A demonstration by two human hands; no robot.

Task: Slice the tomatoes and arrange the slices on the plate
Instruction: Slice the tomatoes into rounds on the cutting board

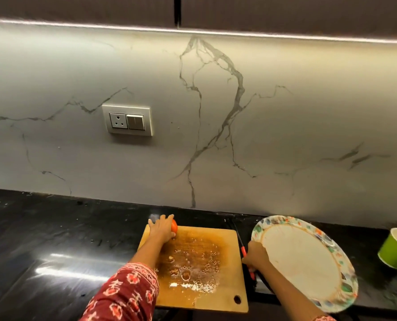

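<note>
A wooden cutting board (225,288), wet with juice and seeds, lies on the black counter. At its far left corner my left hand (161,229) curls over a red tomato (174,226), most of which is hidden under the fingers. Just right of the board my right hand (256,255) grips a knife (241,239) by its red handle, the dark blade pointing away toward the wall. The same hand touches the left rim of a paper plate (304,260) with a coloured patterned border. The plate is tilted and holds no slices.
A green paper cup (395,250) stands at the right edge of the counter. The black counter (54,239) stretches to the left, glossy with reflections. A marble backsplash rises behind with a wall socket and switch (128,120).
</note>
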